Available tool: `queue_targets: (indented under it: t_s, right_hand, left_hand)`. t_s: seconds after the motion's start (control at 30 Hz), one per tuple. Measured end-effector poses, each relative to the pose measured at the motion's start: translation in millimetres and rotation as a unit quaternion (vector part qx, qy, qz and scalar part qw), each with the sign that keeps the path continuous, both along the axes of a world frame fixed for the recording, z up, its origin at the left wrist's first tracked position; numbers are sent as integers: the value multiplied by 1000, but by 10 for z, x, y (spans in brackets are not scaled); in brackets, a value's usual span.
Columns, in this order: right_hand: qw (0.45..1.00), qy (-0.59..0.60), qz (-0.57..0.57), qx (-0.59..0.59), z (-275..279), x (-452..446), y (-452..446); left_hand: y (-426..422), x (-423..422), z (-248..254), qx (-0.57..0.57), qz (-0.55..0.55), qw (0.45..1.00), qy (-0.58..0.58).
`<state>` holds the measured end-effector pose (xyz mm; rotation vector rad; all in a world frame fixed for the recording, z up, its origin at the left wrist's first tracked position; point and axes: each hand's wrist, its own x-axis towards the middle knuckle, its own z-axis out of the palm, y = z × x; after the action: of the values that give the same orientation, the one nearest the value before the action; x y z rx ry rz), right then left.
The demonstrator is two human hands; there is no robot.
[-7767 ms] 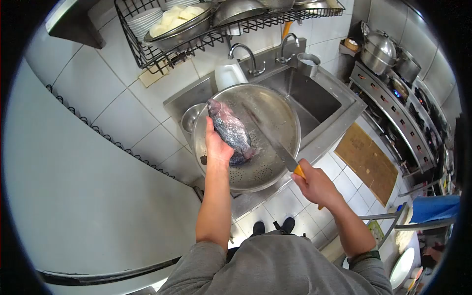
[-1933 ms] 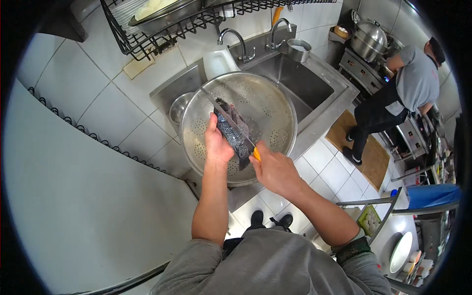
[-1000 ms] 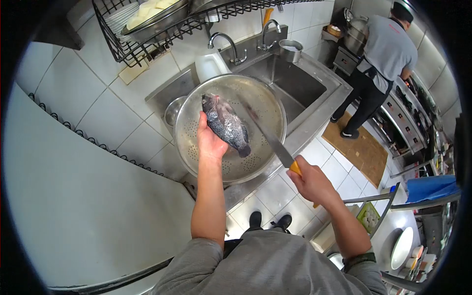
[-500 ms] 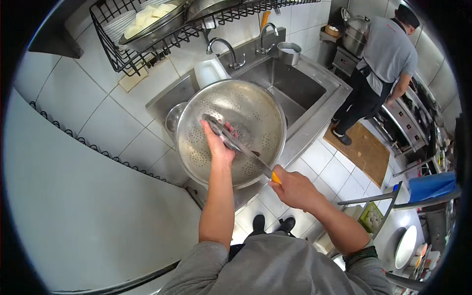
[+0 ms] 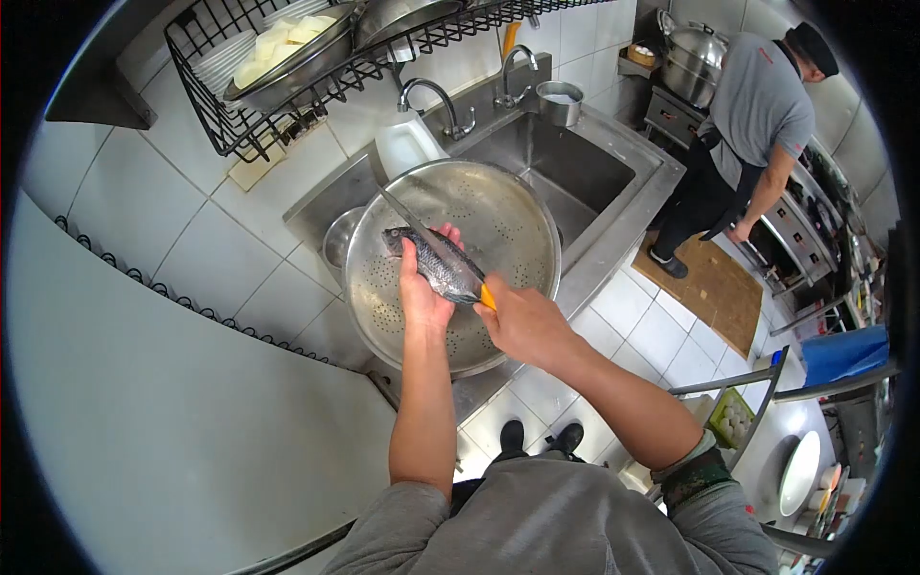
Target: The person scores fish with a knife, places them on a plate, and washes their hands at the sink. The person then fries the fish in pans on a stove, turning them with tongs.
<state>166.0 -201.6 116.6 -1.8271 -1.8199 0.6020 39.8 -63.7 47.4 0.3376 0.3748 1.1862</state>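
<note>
You have a whole, dark grey, silvery-scaled fish (image 5: 443, 275) over the round, perforated metal colander (image 5: 508, 225), head toward its left rim; the long, yellow-handled steel knife (image 5: 422, 227) slants along the fish, tip by the colander's far-left rim.

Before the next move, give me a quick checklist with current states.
1. Left hand has the fish: ok, thumb on the near side.
2. Right hand has the knife: ok, gripped at the yellow handle.
3. Left fingertips well clear of the knife: not ok, they show close beside it.
4. Knife touching the fish: cannot tell, it overlaps the fish from this angle.
5. Fish over the colander: ok.
6. Other person clear of the colander: ok, standing apart by the stove.
</note>
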Motion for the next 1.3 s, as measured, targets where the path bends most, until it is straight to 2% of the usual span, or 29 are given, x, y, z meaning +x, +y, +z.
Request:
queue_targets:
  t_s: [0.17,0.37,0.57,0.6,0.63,0.7,0.73,0.77,0.8,0.83,0.87,0.9,0.93,1.0,1.03,1.13,1.17,1.2,1.3]
  right_hand:
    - [1000,-16,-1,-12,48,-75,-127]
    - [997,-22,-2,-80,73,-18,-478]
    - [993,-42,-21,-108,130,205,-824]
    - [994,-18,-32,-107,181,285,-912]
    - [993,7,-45,-108,260,360,-1030]
    - [992,66,-78,-68,256,530,-1357]
    - [991,82,-89,-60,244,619,-1529]
    - [987,97,-114,-51,250,725,-1745]
    - [982,112,-150,-41,239,817,-2017]
    - [980,117,-162,-12,161,890,-2293]
    - [965,196,-175,-8,75,940,-2484]
    - [960,208,-188,-11,32,1003,-2751]
    - [954,225,-196,-12,20,1015,-3047]
    - [929,283,-240,2,-133,938,-3651]
    - [917,312,-250,13,-194,872,-3929]
    - [882,354,-309,-19,-210,622,-4776]
    - [880,359,-310,7,-266,525,-5104]
    - [881,346,-322,-23,-241,420,-5445]
    - [855,363,-371,-10,-153,-105,-6498]
  left_hand:
    - [8,-20,13,-15,11,1000,-9]
    - [134,-141,-8,-31,18,999,-14]
    - [219,-95,62,-40,-12,999,-1]
    - [249,-58,65,-44,-21,999,-1]
    - [326,-49,43,-84,-38,995,-49]
    - [385,-102,-88,33,-55,998,25]
    - [374,-98,-111,28,-75,997,-20]
    - [309,-2,-47,-26,12,995,97]
    - [91,145,192,-44,-1,988,150]
    - [79,229,153,-27,-85,990,109]
    - [-40,344,197,-13,-99,986,133]
    - [-179,498,199,16,-154,981,115]
    - [-352,675,208,40,-142,976,163]
    - [-908,976,309,40,-238,952,188]
    - [-1246,1160,256,66,-224,954,188]
    - [-2276,1536,192,15,-404,887,223]
    - [-2555,1643,-34,11,-446,865,229]
    - [-2835,1740,-292,5,-485,842,237]
    - [-4071,1873,-432,23,-562,780,274]
